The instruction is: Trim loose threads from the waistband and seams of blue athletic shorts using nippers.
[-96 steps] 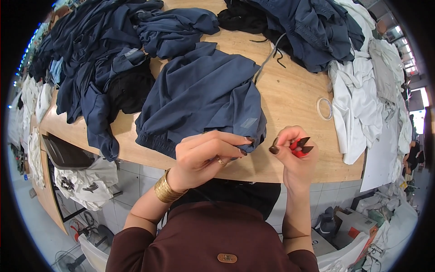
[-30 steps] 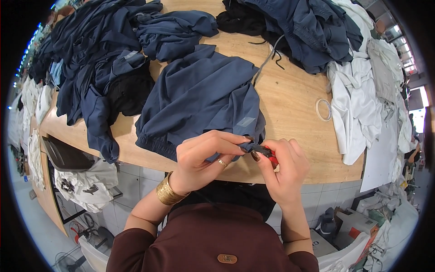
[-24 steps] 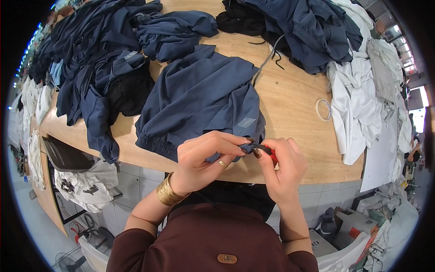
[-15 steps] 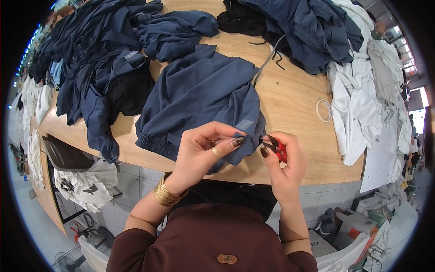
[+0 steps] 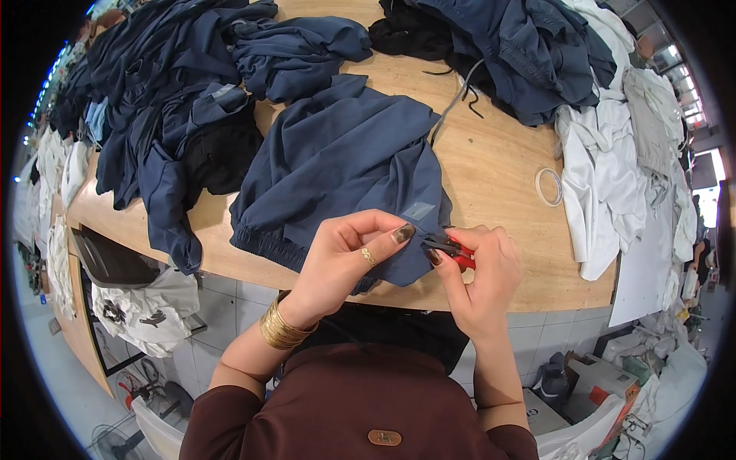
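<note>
Head view, read from left to right. At the left of the frame a heap of navy garments spills over the edge of the wooden worktable. At centre a navy blue garment lies spread on the table, its lower hem hanging at the near edge. The left hand, with a ring and gold bangles at the wrist, pinches that hem between thumb and forefinger, just below a small grey label. Immediately to its right, the right hand is closed around red-handled thread snips, whose dark tips meet the cloth at the pinched spot. Farther right lie a ring of clear tape and a pile of white garments. The cloth appears light, thin and limp, probably somewhat slick; it is judged best gripped close to the working point and kept taut, since slack fabric would fold under the blades. The blades themselves and any thread between them are too small to resolve, and the fingers hide most of the snips. The right-hand pile is cut off by the dark lens rim.
</note>
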The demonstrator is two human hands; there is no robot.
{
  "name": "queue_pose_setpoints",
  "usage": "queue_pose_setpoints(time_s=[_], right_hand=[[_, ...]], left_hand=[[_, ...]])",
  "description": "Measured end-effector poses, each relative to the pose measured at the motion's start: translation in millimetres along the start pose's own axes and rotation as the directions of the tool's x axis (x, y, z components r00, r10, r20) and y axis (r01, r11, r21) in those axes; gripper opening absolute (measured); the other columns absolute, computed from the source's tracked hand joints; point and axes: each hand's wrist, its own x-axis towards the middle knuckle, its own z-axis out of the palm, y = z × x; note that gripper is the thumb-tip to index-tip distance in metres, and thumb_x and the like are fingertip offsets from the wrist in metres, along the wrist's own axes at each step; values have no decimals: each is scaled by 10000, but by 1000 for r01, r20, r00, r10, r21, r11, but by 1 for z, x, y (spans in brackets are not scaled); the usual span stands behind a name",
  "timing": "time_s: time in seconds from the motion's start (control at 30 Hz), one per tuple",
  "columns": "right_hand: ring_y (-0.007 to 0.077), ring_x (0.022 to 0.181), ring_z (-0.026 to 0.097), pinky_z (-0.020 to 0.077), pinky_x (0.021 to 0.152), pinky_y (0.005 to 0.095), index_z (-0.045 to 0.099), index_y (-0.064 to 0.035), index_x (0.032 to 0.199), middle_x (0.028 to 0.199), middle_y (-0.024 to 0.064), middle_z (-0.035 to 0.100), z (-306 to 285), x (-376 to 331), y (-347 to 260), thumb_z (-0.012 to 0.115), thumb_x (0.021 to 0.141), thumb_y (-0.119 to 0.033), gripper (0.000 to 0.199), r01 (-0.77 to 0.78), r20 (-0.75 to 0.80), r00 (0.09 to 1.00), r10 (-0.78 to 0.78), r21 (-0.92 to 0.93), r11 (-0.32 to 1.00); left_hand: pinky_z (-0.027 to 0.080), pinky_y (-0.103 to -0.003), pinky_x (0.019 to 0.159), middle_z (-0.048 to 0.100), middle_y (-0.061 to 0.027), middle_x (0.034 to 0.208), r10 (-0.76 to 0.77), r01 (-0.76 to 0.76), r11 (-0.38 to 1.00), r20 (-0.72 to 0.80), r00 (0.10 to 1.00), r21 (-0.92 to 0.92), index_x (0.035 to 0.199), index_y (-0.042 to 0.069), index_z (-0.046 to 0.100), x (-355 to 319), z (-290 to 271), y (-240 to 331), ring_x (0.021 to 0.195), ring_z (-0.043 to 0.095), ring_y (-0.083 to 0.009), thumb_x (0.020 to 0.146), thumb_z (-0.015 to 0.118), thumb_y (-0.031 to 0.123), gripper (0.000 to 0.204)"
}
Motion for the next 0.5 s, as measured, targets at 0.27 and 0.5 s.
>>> queue_pose_setpoints(time_s=[0.27, 0.5], right_hand=[[183, 621, 494, 343, 572, 308, 589, -91, 851, 706, -13, 559, 0, 1, -1, 710, 714, -198, 212, -13, 19, 1000, 14, -29, 999], [180, 626, 492, 339, 570, 308, 589, -93, 849, 699, -14, 551, 0, 2, -2, 708, 715, -195, 206, -7, 2, 1000, 7, -34, 999]], left_hand=[[450, -170, 731, 636, -26, 895, -5, 5, 1000, 10, 1000, -11, 991, -57, 612, 0, 1, 0, 808, 550, -33, 883, 561, 42, 155], [448, -168, 723, 634, -24, 891, 1, -2, 1000, 15, 1000, 3, 983, -57, 612, 0, 0, 1, 802, 549, -32, 885, 561, 51, 155]])
